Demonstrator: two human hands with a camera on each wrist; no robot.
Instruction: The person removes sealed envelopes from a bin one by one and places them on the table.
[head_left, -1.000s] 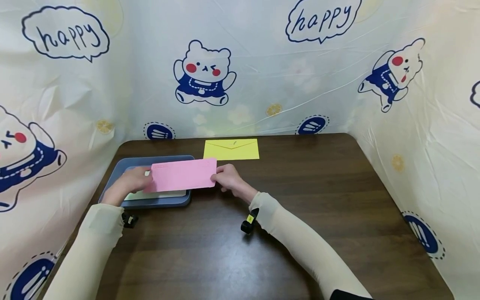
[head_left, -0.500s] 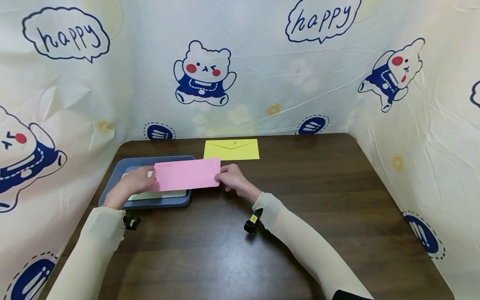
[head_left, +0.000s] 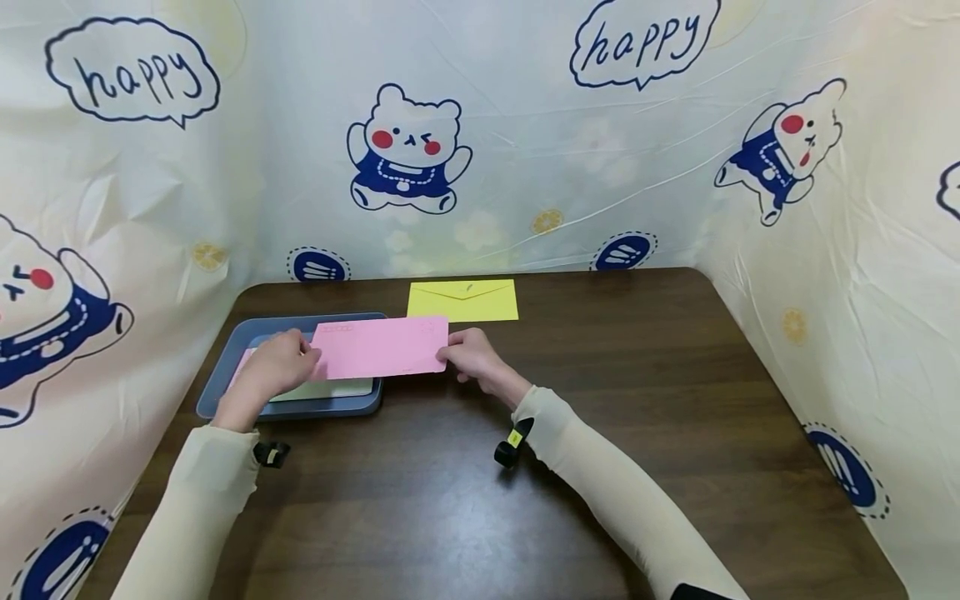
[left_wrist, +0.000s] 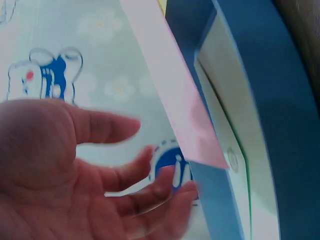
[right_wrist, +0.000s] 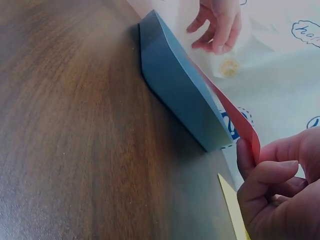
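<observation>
My right hand pinches the right end of a pink envelope, held above the right part of a blue tray. The right wrist view shows thumb and fingers of that hand gripping the envelope's edge. My left hand is over the tray at the envelope's other end. Its fingers are loosely bent and hold nothing in the left wrist view, where the hand is apart from the pink envelope. In the tray lies a pale green envelope, partly hidden, with a bit of pink paper at its left.
A yellow envelope lies flap up at the back of the brown wooden table, right of the tray. Printed cloth with bears surrounds the table at the back and both sides.
The pink envelope has shifted slightly right with my right hand. My left hand has also moved a little to the right, and more pink paper shows at the tray's left.
</observation>
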